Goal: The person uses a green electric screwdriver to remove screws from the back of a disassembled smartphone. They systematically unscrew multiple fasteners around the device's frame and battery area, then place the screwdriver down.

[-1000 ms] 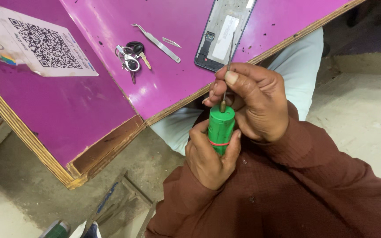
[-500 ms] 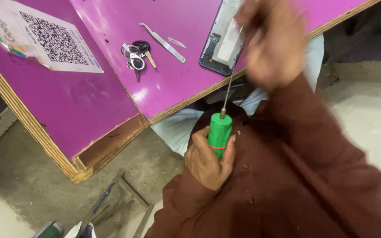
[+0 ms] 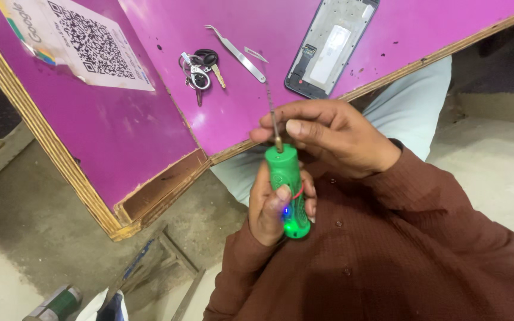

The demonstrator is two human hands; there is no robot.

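Right hand (image 3: 334, 137) back down from its raised blur, fingers pinching the thin bit (image 3: 272, 116) at the chuck, left hand (image 3: 276, 205) wrapped around the green electric screwdriver (image 3: 288, 184), held upright below the pink table (image 3: 150, 119) edge, phone frame (image 3: 331, 47) and tweezers (image 3: 237, 52) on top.

Plenty of open air around my hands in the middle of the frame, below the plywood edge of the pink-topped table (image 3: 150, 119). Up top it gets crowded: a bunch of keys (image 3: 197, 68), thin metal tweezers (image 3: 237, 52) and an opened black phone frame (image 3: 331, 47) sit close together. The white printed paper sheet (image 3: 84, 41) takes the upper left.
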